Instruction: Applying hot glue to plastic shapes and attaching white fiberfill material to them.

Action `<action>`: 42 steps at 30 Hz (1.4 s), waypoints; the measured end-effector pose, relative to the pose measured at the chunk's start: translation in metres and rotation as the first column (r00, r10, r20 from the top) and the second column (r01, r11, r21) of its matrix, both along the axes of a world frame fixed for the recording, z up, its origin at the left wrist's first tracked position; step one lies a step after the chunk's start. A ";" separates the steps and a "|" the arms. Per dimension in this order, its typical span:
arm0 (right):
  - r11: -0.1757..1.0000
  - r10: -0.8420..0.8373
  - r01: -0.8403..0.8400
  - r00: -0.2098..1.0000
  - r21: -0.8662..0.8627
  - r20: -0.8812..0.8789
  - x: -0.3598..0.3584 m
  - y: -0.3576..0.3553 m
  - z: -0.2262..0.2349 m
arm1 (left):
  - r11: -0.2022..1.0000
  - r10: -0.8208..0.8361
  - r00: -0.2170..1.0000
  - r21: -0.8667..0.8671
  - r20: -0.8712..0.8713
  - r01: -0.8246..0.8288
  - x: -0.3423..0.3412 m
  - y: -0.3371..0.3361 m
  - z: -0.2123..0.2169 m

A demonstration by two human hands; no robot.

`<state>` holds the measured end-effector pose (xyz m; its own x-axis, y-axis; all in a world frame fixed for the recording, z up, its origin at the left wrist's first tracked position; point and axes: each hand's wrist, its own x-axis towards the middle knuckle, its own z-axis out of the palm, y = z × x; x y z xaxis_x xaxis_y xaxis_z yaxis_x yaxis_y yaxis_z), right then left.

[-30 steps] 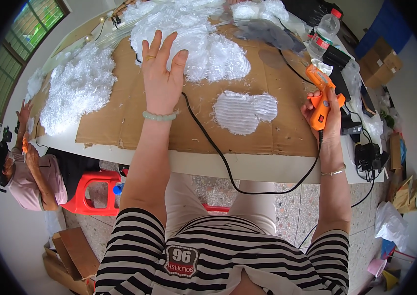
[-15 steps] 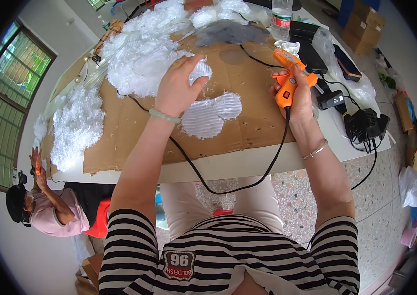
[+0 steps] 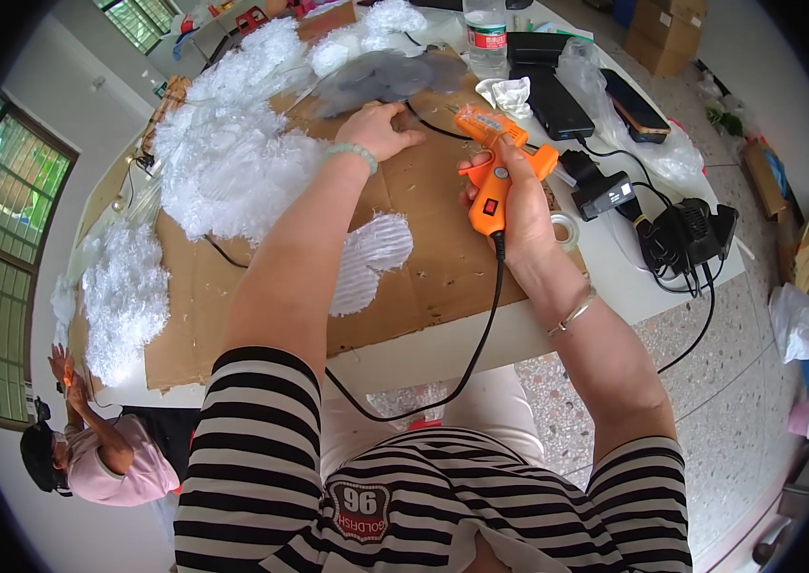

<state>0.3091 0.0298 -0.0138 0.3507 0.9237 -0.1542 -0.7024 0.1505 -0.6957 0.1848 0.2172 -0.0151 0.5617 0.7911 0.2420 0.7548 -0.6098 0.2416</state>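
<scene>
My right hand [image 3: 516, 196] grips an orange glue gun [image 3: 492, 191], its nozzle aimed away toward the far left and its black cord trailing toward me. My left hand [image 3: 378, 131] reaches across the brown cardboard [image 3: 442, 258], thumb apart from its fingers, fingertips at the near edge of the dark grey sheer pieces [image 3: 376, 78]. No held thing shows in it, though the fingertips are partly hidden. Below my left forearm lies a white ribbed, rounded piece [image 3: 376, 250], partly covered by that arm. Left of the hand spreads a large heap of fluffy white shredded material [image 3: 228, 172].
Another white heap [image 3: 125, 301] lies at the left. Toward the right are a water bottle [image 3: 486, 38], crumpled white cloth [image 3: 506, 95], black box [image 3: 549, 103], phone [image 3: 635, 105], tape roll [image 3: 566, 230] and corded black devices [image 3: 691, 239]. A person in pink [image 3: 123, 458] works at lower left.
My left hand has moved away from the white heap toward the grey pieces. The glue gun stays in my right hand. My view has shifted, so the table appears farther left and lower.
</scene>
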 end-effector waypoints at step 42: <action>0.937 0.075 -0.040 0.994 0.348 -0.085 0.011 -0.001 0.000 | 0.837 0.059 0.669 -0.401 0.741 0.371 -0.019 -0.147 0.039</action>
